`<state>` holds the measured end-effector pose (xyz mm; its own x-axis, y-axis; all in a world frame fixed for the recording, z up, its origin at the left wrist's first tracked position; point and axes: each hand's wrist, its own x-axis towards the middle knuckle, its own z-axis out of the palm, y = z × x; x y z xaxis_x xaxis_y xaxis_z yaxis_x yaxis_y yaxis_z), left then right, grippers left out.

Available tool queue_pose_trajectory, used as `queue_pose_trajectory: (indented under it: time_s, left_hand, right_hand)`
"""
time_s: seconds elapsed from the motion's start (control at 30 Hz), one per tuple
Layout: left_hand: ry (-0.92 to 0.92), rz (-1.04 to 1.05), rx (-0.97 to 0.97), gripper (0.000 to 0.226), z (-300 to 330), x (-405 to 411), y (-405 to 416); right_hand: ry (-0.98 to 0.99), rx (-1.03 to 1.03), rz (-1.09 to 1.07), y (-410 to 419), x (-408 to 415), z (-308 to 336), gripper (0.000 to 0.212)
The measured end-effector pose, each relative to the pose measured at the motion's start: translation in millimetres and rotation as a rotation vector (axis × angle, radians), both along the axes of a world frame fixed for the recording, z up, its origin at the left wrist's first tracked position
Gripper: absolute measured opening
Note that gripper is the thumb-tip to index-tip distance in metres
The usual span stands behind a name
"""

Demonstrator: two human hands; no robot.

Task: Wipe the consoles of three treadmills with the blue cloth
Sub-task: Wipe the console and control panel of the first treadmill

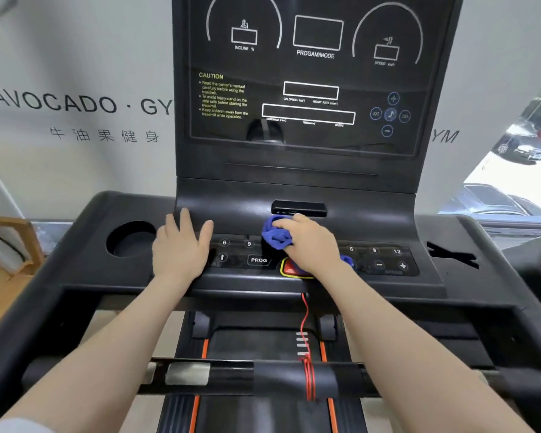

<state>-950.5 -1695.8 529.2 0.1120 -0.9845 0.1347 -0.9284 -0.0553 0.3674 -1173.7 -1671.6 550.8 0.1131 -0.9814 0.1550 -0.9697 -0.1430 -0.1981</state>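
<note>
- On the lower button panel of the console (pixel 297 182), just below the small black port block (pixel 299 208), I have the cloth (pixel 275 234) bunched under my right hand (pixel 310 242).
- My right grip is closed around the cloth: fingers curl over the wad, and 1 blue corner shows past the wrist on the far side.
- My left hand (pixel 180 248) lies flat with straight fingers on the panel, beside the 6 and 9 keys and the PROG button (pixel 258 260), holding nothing.
- I judge the cloth light, soft and limp; it should fold wherever I squeeze it, so a full-palm hold on the middle of the wad looks best, with loose ends tucked in.
- Crumpled like this, the cloth has no clear long axis; the exposed lump sticks out to the left of my hand.
- Under my right wrist sits the red stop key (pixel 291 267), with its red cord (pixel 306 339) hanging toward the belt; I think a loose corner could snag there.
- The upright display (pixel 310 73) above looks glossy and not yet covered by the cloth.
- Only 1 treadmill is in view.
</note>
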Motion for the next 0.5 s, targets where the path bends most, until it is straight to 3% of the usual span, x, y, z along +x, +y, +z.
queue_pose_trajectory:
  time_s: [0.07, 0.3, 0.43, 0.5]
  left_hand:
    - [0.059, 0.009, -0.035, 0.065, 1, 2, 1]
    - [0.205, 0.047, -0.098, 0.061, 3, 1, 7]
    - [0.322, 0.091, -0.096, 0.057, 8, 0, 8]
    - [0.406, 0.124, -0.085, 0.056, 12, 1, 7]
  right_hand:
    - [0.0, 0.021, -0.026, -1, -22, 3, 0.041]
    - [0.04, -0.047, -0.46, 13, -99, -2, 0.027]
    - [0.047, -0.006, -0.36, 11, -85, 4, 0.009]
    - [0.03, 0.028, -0.233, 11, -61, 6, 0.013]
